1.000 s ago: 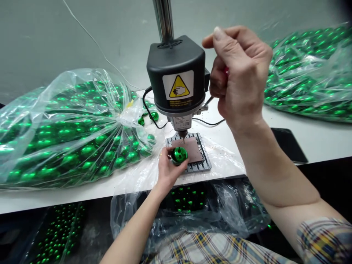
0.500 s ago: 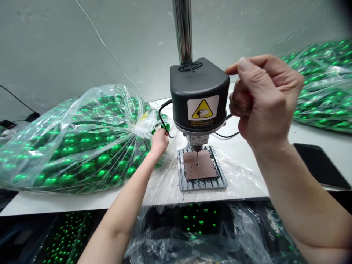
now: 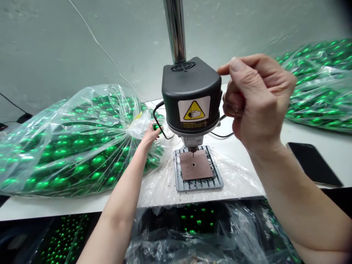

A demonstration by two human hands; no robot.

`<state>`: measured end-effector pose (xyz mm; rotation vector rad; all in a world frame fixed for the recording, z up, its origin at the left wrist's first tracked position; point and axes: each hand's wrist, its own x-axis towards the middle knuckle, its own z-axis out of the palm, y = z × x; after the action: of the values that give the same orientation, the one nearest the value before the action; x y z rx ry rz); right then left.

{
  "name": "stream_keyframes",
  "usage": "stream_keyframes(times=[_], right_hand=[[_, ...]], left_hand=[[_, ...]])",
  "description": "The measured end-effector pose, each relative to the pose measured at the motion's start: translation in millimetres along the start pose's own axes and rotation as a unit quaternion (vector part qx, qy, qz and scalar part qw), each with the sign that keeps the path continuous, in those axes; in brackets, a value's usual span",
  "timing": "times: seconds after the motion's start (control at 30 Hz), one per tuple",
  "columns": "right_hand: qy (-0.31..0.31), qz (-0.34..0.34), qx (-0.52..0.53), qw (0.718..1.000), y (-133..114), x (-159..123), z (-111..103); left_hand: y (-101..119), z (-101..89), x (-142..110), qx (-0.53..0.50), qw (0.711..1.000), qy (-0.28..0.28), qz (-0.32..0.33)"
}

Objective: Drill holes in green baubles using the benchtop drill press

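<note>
My left hand (image 3: pixel 150 135) is at the gathered mouth of a clear plastic bag (image 3: pixel 90 146) full of shiny green balls. Its fingers look stretched out and apart over a few green balls (image 3: pixel 157 127), partly behind a black cable. My right hand (image 3: pixel 255 99) is curled, thumb and index finger by the right corner of a black drill head (image 3: pixel 192 88); whatever lies inside its fingers is hidden. Below the drill bit (image 3: pixel 193 154), a brown square plate (image 3: pixel 199 170) with a small hole lies on the grey grooved base (image 3: pixel 180 185), with dark crumbs scattered around.
The drill head is on a chrome post (image 3: pixel 176 33). Another bag of green balls (image 3: pixel 324 88) sits at the right, with a black phone (image 3: pixel 315 163) in front of it. Clear plastic sheeting (image 3: pixel 239 179) spreads over the white table (image 3: pixel 24 207). More green balls and plastic are below its front edge.
The view has shifted, moving the drill head left in the picture. My left hand has moved slightly left towards the bag's mouth, its fingers more stretched. My right hand keeps its pose beside the drill head.
</note>
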<state>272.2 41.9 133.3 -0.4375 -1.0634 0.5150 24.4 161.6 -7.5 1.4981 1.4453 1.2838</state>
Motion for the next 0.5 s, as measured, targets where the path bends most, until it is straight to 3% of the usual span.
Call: stream_keyframes(times=[0.1, 0.23, 0.37, 0.5], right_hand=[[0.016, -0.007, 0.004, 1.0, 3, 1, 0], [0.032, -0.004, 0.014, 0.999, 9, 4, -1], [0.039, 0.0, 0.024, 0.999, 13, 8, -1], [0.032, -0.002, 0.018, 0.999, 13, 8, 0]], left_hand=[[14, -25.7, -43, -0.057, 0.995, -0.033, -0.078], [31, -47.6, -113, -0.213, 0.963, -0.064, -0.154], [36, -42.6, -157, -0.292, 0.93, -0.099, -0.203], [31, -19.2, -171, -0.327, 0.906, -0.132, -0.235]])
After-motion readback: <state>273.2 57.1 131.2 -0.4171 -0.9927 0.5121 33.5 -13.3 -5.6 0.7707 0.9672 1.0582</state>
